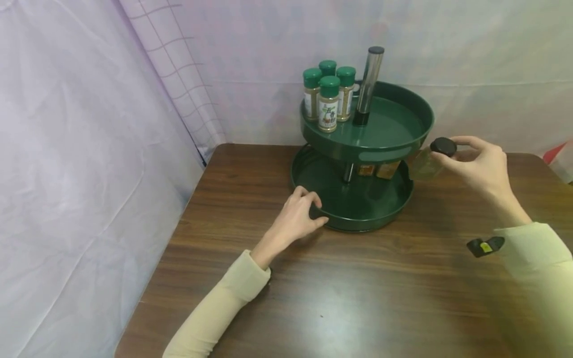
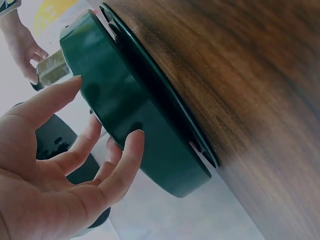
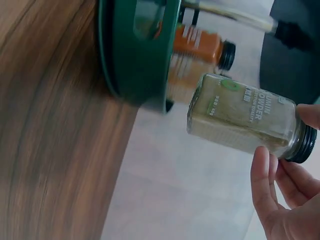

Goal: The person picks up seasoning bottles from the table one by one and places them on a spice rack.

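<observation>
My right hand (image 1: 481, 161) pinches a square glass spice jar by its black cap. The jar (image 3: 240, 112) is labelled cumin powder, tilts, and is held beside the lower tier at its right. A two-tier green turntable rack stands on the table; its lower tray (image 1: 358, 219) has an orange spice jar (image 3: 197, 42) and a tan one (image 3: 182, 75) at the right rear. My left hand (image 1: 297, 214) is at the front left of that tray, its relaxed fingers apart and fingertips right at the outer wall in the left wrist view.
Several green-capped spice bottles (image 1: 329, 107) stand on the left of the upper tray (image 1: 398, 117), near the metal post (image 1: 370, 82). The brown wooden table (image 1: 340, 293) is backed by a white curtain (image 1: 250, 109). A red and white item (image 1: 559, 154) lies at the far right.
</observation>
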A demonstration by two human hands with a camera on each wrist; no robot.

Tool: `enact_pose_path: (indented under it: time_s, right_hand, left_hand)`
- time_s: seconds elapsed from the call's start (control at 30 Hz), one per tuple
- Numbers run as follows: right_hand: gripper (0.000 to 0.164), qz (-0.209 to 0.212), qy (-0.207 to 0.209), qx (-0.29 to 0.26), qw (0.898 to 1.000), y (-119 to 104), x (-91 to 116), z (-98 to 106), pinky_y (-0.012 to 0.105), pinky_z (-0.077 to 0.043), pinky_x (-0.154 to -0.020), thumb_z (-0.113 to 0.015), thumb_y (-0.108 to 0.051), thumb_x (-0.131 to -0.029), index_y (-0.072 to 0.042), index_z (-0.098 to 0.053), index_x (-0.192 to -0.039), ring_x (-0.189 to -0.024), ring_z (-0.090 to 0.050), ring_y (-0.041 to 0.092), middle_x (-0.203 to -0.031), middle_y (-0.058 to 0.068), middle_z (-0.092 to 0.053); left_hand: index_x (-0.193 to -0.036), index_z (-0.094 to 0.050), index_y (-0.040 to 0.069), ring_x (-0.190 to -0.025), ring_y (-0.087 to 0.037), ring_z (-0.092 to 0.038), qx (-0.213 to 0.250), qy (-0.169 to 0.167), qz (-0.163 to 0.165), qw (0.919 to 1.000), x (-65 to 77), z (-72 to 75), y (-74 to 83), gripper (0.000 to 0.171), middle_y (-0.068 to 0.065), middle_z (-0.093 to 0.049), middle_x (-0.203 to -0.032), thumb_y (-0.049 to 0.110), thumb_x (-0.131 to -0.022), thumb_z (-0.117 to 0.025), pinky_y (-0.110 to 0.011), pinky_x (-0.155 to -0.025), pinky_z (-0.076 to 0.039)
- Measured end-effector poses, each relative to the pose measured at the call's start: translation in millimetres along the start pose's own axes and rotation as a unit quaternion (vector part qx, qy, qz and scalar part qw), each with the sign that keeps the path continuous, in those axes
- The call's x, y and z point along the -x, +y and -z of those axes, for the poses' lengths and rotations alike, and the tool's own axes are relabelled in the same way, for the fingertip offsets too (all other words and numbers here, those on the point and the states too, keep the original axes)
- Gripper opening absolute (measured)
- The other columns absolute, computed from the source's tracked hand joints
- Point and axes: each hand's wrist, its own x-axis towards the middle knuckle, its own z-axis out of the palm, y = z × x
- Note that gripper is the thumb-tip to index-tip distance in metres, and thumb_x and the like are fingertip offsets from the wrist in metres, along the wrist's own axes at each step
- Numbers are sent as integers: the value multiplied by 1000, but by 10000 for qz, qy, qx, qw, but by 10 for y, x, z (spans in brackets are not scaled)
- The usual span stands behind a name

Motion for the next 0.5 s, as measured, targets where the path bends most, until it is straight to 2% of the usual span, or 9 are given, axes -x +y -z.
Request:
enact_pose_path:
  time_s: [0.27, 0.4, 0.5]
  right_hand:
    - [45, 344, -189, 36, 9992, -113, 40, -299, 20, -43, -51, -82, -32, -86, -7, -69, -121, -66, -61, -7, -75, -30, -62]
    - [42, 457, -238, 2, 9987, -170, 42, -451, 15, -45, -55, -82, -30, -86, -4, -70, -117, -70, -60, -10, -79, -29, -62]
    - [39, 512, -286, -3, 9983, -213, 25, -556, 11, -46, -59, -81, -28, -86, -3, -69, -115, -72, -59, -15, -83, -18, -67]
  left_hand:
    - [-113, -66, 9, -106, -29, -56, 10, -42, 27, 10000, 6, 18, 10, 34, -15, -50, -129, 29, -89, -79, -41, -90, -51]
    - [-113, -66, 9, -106, -29, -56, -3, -52, 24, 10000, 9, 16, 16, 34, -15, -50, -129, 29, -89, -80, -41, -90, -51]
    - [-113, -67, 9, -106, -29, -56, -41, -44, 23, 10000, 10, 13, 19, 34, -15, -50, -129, 29, -89, -80, -40, -90, -51]
